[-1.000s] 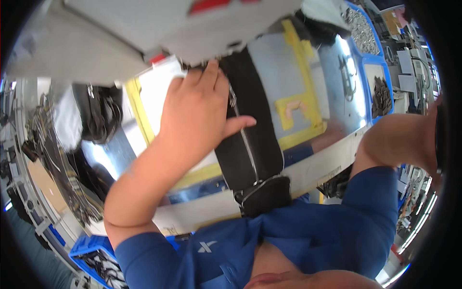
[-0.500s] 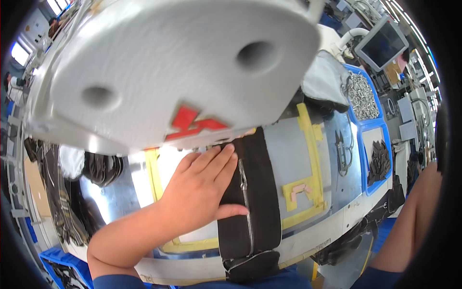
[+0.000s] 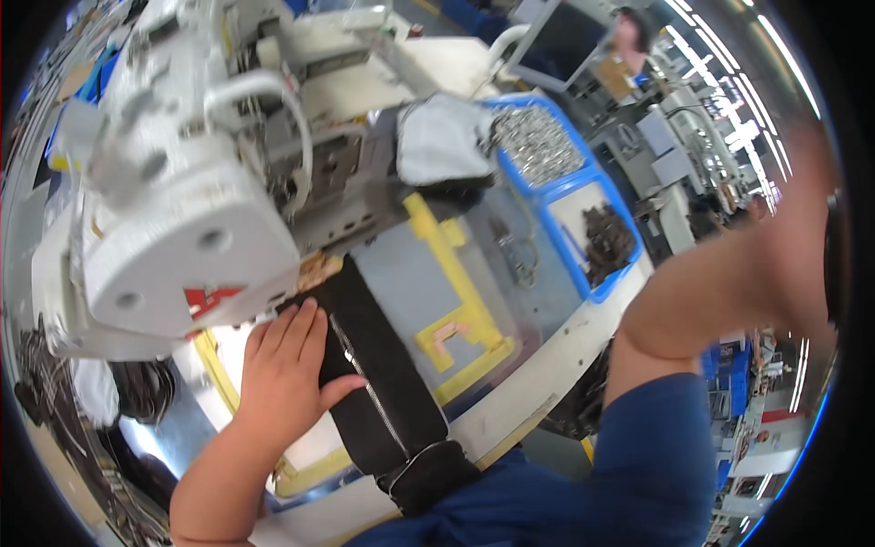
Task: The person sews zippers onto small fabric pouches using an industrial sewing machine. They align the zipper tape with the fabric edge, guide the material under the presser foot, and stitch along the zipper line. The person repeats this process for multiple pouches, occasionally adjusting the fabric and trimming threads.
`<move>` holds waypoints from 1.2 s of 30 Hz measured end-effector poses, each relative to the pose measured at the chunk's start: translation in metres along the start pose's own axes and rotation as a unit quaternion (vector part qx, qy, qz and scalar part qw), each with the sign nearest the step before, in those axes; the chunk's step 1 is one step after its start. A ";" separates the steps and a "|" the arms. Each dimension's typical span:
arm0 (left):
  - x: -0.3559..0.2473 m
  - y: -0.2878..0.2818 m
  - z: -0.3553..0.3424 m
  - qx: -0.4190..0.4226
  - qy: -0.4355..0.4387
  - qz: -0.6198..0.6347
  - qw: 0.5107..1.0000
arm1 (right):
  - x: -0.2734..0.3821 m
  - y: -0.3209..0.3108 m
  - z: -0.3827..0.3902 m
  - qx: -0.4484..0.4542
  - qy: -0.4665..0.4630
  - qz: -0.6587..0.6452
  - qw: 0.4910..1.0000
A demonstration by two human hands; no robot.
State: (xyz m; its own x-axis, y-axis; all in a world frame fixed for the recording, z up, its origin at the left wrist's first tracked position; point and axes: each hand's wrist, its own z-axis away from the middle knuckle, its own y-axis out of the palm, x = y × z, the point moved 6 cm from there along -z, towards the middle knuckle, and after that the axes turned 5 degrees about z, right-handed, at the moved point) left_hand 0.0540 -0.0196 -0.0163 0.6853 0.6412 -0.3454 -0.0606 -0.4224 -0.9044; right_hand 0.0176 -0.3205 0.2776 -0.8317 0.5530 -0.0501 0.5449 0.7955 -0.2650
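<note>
My left hand [image 3: 285, 374] lies flat on a black fabric strip [image 3: 387, 342], fingers together pointing away and thumb stretched to the right. A silver zipper [image 3: 372, 390] runs along the strip beside the thumb. The far end of the strip lies close to the white sewing machine head [image 3: 187, 260]; the near end is folded against my body. My right hand [image 3: 802, 242] is raised at the far right rim, well away from the table. It is smeared by motion and partly cut off, so its fingers cannot be made out.
Yellow tape [image 3: 447, 269] frames a plate right of the strip. Scissors [image 3: 518, 251] lie beyond it, blurred. Blue bins [image 3: 588, 164] hold small silver metal parts [image 3: 538, 144] and dark pieces [image 3: 608, 242]. A monitor [image 3: 561, 41] and white cloth pad [image 3: 442, 141] stand behind. Dark garments [image 3: 146, 387] lie left.
The view has swung right and drawn back, so the machine head looks smaller and further left. My right arm has risen toward the right rim. My left hand stays on the strip.
</note>
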 end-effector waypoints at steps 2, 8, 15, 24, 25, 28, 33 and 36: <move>-0.001 -0.002 0.002 -0.017 0.007 -0.005 1.000 | -0.082 0.006 0.043 0.000 0.189 0.026 0.982; -0.014 -0.002 0.000 -0.043 0.073 0.018 0.996 | -0.223 -0.017 0.268 0.376 0.498 0.325 0.711; -0.012 -0.009 0.004 -0.031 0.054 0.019 0.998 | -0.247 0.001 0.319 0.470 0.486 0.355 0.646; -0.010 -0.008 0.005 -0.030 0.045 0.004 0.999 | -0.235 0.007 0.289 0.447 0.473 0.380 0.657; -0.009 -0.008 0.005 -0.034 0.041 0.009 0.999 | -0.218 0.008 0.264 0.401 0.467 0.383 0.689; -0.006 -0.005 0.005 -0.038 0.033 0.020 0.999 | -0.141 0.050 0.209 0.258 0.626 0.070 0.733; -0.004 -0.006 0.005 -0.033 0.032 0.028 0.999 | -0.028 0.161 0.190 0.368 0.619 -0.271 0.639; -0.002 -0.006 0.006 -0.024 0.026 0.031 0.999 | -0.003 0.214 0.192 0.488 0.468 -0.248 0.693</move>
State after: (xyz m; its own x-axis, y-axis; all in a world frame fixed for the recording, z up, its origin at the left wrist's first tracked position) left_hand 0.0485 -0.0143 -0.0115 0.7178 0.5793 -0.3861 -0.0706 -0.4912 -0.8682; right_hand 0.1165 -0.1999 0.0360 -0.2077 0.5529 0.8070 -0.4966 0.6512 -0.5739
